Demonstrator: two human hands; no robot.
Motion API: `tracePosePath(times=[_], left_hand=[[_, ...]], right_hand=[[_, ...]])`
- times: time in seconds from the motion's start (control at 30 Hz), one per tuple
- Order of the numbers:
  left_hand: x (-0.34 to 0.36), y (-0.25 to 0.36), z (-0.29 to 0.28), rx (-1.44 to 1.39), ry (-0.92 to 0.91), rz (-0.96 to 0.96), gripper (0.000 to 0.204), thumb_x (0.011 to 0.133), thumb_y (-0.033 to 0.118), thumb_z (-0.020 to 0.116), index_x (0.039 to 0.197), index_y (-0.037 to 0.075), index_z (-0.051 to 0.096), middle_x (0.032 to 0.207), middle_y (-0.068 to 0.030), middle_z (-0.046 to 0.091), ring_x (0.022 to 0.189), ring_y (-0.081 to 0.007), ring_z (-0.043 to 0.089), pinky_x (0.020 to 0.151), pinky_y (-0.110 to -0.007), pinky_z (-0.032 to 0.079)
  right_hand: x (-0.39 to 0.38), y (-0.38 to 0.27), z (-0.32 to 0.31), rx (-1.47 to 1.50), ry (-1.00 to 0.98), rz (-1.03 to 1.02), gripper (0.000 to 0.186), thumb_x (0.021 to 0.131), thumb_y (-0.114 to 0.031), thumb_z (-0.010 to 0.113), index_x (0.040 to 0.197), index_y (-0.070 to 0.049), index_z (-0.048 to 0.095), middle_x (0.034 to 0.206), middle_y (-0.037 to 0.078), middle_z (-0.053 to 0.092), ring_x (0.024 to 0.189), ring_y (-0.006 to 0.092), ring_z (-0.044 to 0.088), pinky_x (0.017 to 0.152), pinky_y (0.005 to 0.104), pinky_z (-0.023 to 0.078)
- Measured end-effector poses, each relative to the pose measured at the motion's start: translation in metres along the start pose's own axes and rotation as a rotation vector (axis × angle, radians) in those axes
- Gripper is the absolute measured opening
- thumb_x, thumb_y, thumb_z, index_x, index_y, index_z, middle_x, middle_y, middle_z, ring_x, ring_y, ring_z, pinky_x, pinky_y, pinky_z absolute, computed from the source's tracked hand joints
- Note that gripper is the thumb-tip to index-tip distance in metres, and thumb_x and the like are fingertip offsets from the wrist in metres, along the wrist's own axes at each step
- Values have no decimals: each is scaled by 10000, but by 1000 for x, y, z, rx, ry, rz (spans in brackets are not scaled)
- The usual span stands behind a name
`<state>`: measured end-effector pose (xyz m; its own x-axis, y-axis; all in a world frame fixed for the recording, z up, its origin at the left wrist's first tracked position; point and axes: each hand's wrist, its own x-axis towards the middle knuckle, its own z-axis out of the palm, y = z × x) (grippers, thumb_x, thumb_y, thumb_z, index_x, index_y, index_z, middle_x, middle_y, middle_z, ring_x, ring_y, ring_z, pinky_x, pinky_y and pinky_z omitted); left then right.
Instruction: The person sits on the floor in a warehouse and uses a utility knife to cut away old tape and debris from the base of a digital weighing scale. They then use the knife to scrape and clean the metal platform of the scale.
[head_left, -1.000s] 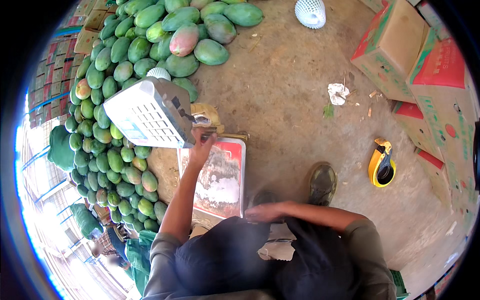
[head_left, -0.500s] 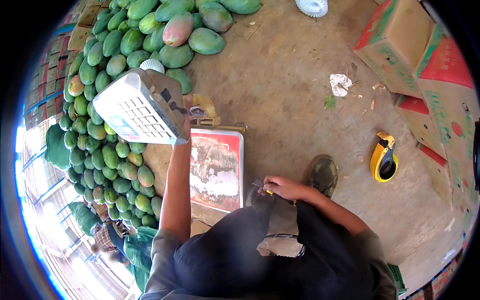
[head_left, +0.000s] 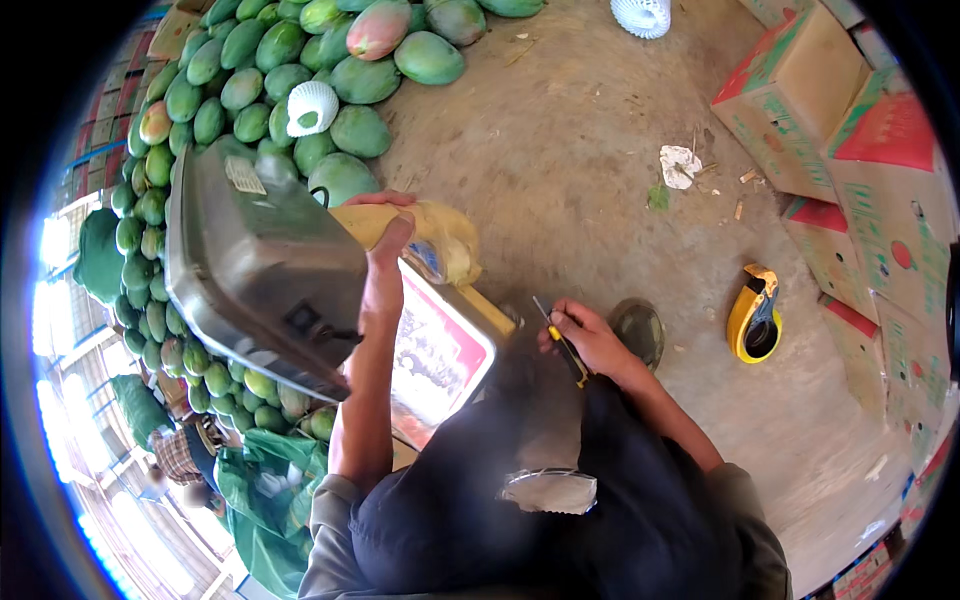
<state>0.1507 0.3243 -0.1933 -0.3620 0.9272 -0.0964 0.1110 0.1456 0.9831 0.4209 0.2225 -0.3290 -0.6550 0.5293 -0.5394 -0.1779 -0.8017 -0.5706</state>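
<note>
My left hand (head_left: 385, 250) grips the metal display unit (head_left: 250, 265) of a scale, now tilted with its metal underside and a cable showing; some fingers are hidden around it. Behind that hand is a crumpled yellow piece (head_left: 450, 235). The scale's red-edged platform (head_left: 445, 355) lies below, partly behind my left forearm and knee. My right hand (head_left: 585, 340) is closed on a small screwdriver-like tool (head_left: 553, 330), thin metal shaft pointing up and left, beside the platform above my right knee.
Piled green mangoes (head_left: 240, 85) fill the upper left, with white foam nets (head_left: 312, 105). A yellow tape dispenser (head_left: 750, 330) lies on the floor right of my shoe (head_left: 637, 330). Printed cartons (head_left: 780, 120) line the right side. A person (head_left: 190, 450) is at lower left beside green sacking.
My left hand has turned the display unit over, so the keypad no longer shows. My right hand has risen from the platform's lower corner and moved right, now with the tool in it.
</note>
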Motion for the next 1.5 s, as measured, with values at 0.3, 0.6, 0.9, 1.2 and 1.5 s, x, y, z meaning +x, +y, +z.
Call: tracePosePath(times=[0.3, 0.6, 0.9, 1.2, 1.5], left_hand=[[-106, 88, -28, -387, -451, -66, 455, 742, 126, 633, 1162, 75, 466, 1039, -129, 567, 1085, -310, 536, 1052, -474, 375], [-218, 147, -78, -619, -460, -143, 523, 819, 265, 711, 1246, 32, 520, 1149, -168, 591, 1170, -344, 542, 1109, -491, 360], [-313, 153, -192, -717, -73, -364, 382, 913, 217, 657, 1206, -15, 578, 1164, -181, 636, 1145, -375, 589, 1077, -497, 422], [-358, 121, -218, -560, 119, -293, 328, 994, 367, 594, 1071, 52, 545, 935, -133, 622, 915, -335, 627, 885, -485, 523], [-359, 124, -212, -535, 235, -290, 418, 1017, 454, 522, 1001, 37, 543, 880, -149, 637, 828, -336, 646, 796, -461, 532]], right_hand=[[-69, -42, 28, -118, -73, -208, 220, 1082, -232, 453, 1093, -24, 522, 955, 80, 658, 897, 160, 654, 828, 320, 537], [-174, -138, 58, -422, -47, -393, 224, 1066, -237, 492, 1106, -17, 508, 940, 80, 637, 840, 160, 632, 799, 331, 543], [-284, -225, 208, -756, -223, -604, 197, 1060, -206, 504, 1020, -15, 534, 889, 62, 639, 792, 134, 639, 738, 292, 534], [-266, -42, 211, -581, -35, -274, 197, 1050, -191, 503, 1007, -7, 558, 843, 58, 659, 725, 130, 657, 673, 288, 526], [-168, 132, 222, -719, 113, -199, 237, 1016, -268, 517, 1073, -51, 592, 848, 146, 706, 773, 303, 697, 727, 415, 531]])
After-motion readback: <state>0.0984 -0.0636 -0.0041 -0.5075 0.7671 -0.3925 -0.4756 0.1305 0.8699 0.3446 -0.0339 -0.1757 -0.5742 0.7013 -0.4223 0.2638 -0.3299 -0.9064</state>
